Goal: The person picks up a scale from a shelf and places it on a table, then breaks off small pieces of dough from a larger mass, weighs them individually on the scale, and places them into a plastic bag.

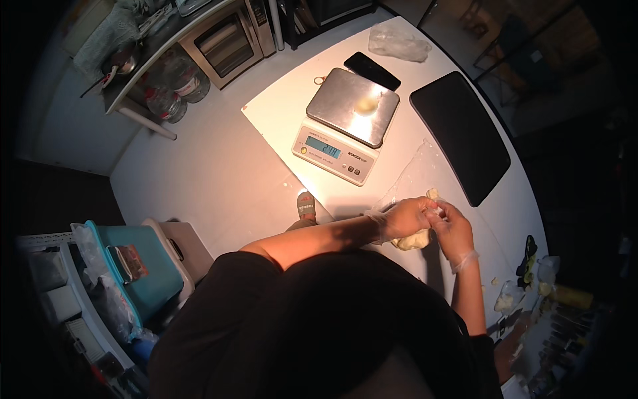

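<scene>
Both hands wear clear plastic gloves and meet above the near right part of the white table (271, 117). My left hand (408, 217) reaches across from the left, fingers curled. The fingertips of my right hand (452, 232) touch those of the left, pinching a small bit of pale dough (438, 212) between them. A larger pale yellow dough lump (412, 241) shows below the hands, partly hidden by them. More dough (432, 193) sticks out just beyond the fingers. Farther off, a digital scale (331, 152) carries a small round yellowish lump (366, 106) on its steel pan (331, 99).
A clear plastic sheet (416, 167) lies beside the scale. Beyond are a black phone (373, 70), a crumpled plastic bag (398, 42) and a dark flat panel (461, 137). A bag with dough (506, 299) lies right. A microwave oven (227, 45) and storage bins (139, 269) stand left.
</scene>
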A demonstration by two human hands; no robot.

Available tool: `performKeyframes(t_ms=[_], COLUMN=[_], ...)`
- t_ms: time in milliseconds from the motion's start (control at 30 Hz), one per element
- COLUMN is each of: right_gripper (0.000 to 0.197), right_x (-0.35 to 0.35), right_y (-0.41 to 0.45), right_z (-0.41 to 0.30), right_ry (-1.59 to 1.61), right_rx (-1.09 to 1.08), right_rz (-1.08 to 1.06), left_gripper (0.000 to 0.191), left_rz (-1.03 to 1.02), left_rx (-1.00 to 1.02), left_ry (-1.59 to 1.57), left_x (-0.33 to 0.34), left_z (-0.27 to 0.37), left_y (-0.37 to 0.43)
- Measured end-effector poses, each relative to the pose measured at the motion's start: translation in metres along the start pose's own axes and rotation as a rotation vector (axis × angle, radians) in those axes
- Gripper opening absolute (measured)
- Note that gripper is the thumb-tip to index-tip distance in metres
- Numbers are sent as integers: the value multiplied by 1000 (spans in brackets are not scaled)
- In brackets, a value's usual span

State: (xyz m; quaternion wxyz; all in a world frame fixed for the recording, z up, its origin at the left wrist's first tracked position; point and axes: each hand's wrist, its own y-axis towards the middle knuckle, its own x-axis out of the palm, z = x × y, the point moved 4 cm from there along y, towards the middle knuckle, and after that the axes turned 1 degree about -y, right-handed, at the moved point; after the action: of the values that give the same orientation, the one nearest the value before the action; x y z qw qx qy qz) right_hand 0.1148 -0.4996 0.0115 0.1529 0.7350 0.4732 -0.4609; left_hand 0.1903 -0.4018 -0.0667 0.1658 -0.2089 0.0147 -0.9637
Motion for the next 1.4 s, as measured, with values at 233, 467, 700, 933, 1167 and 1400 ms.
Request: performKeyframes(t_ms=[233, 467, 700, 933, 1167, 1400], right_gripper=[22, 22, 43, 59, 16, 17], right_x=[6, 3, -21, 90, 84, -39], right_y=[-15, -11, 54, 172, 173, 77], right_z=[7, -14, -95, -155, -123, 104], right_ry=[86, 11, -128, -323, 544, 1573], right_rx=[97, -24, -186, -483, -190, -12], right_rz=[-18, -38, 128, 246, 6, 43], left_gripper=[77, 71, 57, 41, 39, 38], left_rz=[99, 91, 207, 97, 57, 87], left_rx=[46, 96, -55, -104, -285, -361], left_ry=[423, 461, 171, 284, -298, -16], left_x=[3, 3, -13, -8, -13, -21], left_z=[13, 3, -14, -6, 0, -24], left_y=[-2, -8, -19, -24, -33, -21])
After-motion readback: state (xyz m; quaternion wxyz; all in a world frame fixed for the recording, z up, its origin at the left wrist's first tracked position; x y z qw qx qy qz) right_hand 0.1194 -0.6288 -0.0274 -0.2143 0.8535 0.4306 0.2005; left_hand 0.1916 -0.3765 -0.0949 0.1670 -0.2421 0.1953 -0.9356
